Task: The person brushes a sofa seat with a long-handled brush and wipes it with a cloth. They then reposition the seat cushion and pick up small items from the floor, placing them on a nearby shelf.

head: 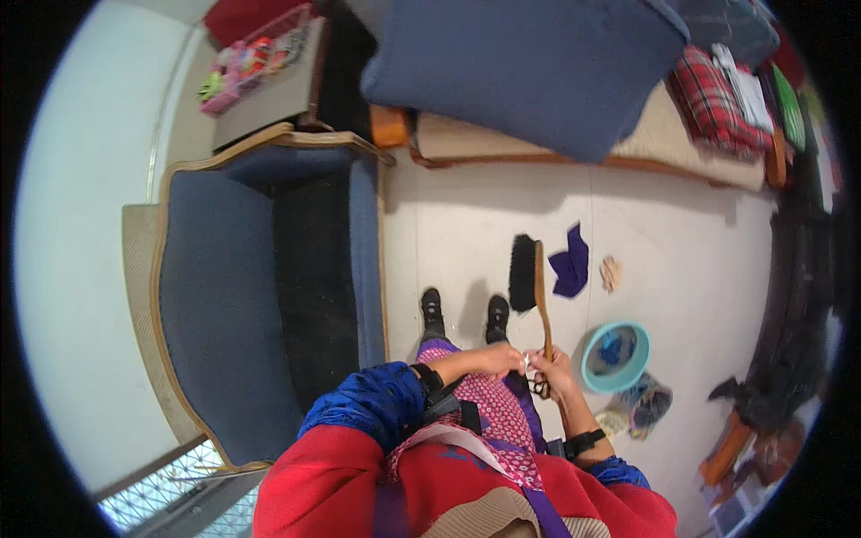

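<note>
My right hand (553, 371) grips the lower end of the wooden handle of a brush (540, 282) with black bristles, held upright in the picture over the floor. My left hand (501, 361) meets the right one at the fingertips, and a small white thing (526, 363) shows between them; which hand holds it I cannot tell. A dark cord loop hangs by the right hand. Right of the brush a purple cloth (572, 265) and a small beige cloth (611, 274) lie on the floor. Near my right forearm stands a turquoise basin (644, 350) with something blue inside.
A blue armchair (215, 289) without its seat cushion stands at the left. Ahead is a wooden couch with a beige base (484, 138), a large blue cushion (525, 67) and a folded plaid cloth (713, 101). A pink basket (218, 104) sits on a table. Dark items line the right side.
</note>
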The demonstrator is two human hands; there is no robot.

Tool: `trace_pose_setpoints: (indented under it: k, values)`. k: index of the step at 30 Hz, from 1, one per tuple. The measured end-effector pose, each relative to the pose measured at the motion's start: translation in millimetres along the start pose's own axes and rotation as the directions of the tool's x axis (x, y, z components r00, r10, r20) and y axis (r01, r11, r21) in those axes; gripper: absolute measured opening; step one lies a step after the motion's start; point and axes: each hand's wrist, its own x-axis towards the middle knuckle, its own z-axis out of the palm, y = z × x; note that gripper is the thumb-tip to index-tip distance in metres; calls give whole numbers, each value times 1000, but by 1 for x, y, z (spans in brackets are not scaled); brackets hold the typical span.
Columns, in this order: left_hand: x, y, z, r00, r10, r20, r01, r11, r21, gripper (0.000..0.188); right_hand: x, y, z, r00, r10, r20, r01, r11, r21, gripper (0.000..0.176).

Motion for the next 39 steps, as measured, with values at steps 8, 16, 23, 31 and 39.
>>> trace_pose_setpoints:
  k: [8,16,23,31,39]
  values:
    - [-79,16,3,984,80,-161,-95,991,-90,34,-20,-50,57,973,-75,216,108,984,-145,30]
    - [-160,-20,-94,876,451,-172,-436,892,118,29,-4,-115,195,943,-126,309,294,755,-587,30]
    - [-253,-67,-186,948,194,-254,-101,936,338,19,4,-159,293,936,-95,339,342,479,-808,30]
    - [-268,-86,-213,706,597,-381,-538,802,259,35,18,-176,358,929,97,357,285,427,-858,28]
    - [-303,-54,-225,739,559,-376,-558,821,124,28,27,-203,411,920,67,387,334,384,-861,27]
